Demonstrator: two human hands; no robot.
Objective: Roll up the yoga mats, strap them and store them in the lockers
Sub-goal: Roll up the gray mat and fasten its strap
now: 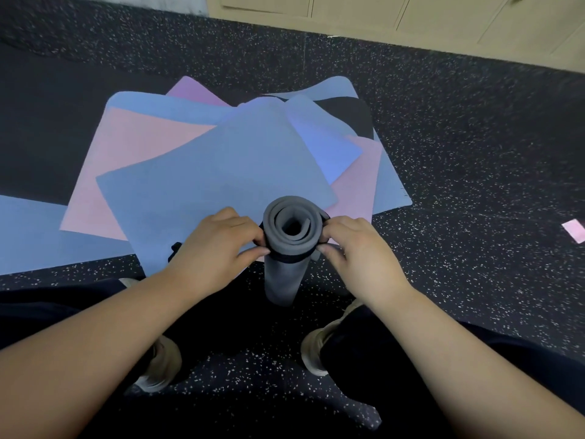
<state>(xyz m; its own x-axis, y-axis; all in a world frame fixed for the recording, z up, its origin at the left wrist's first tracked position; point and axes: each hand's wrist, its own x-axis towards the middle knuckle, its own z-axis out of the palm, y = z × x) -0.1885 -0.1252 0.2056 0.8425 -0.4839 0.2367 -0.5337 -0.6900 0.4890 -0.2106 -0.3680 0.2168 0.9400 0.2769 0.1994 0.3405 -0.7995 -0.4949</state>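
A grey rolled yoga mat (285,270) stands upright on the floor between my knees, its spiral end facing up. A black strap (289,257) circles it just below the top. My left hand (218,242) pinches the strap on the roll's left side. On the right side my right hand (354,245) grips the same strap. Behind the roll lies a fanned pile of flat mats: a blue one (218,166) on top, pink ones (126,160) beneath, and a black one (348,117) at the back.
Beige locker doors (411,14) line the wall at the top. The floor (474,137) is dark speckled rubber. A small pink piece (574,229) lies at the far right. Another black strap end (175,250) pokes out by my left wrist. My shoes (316,353) flank the roll.
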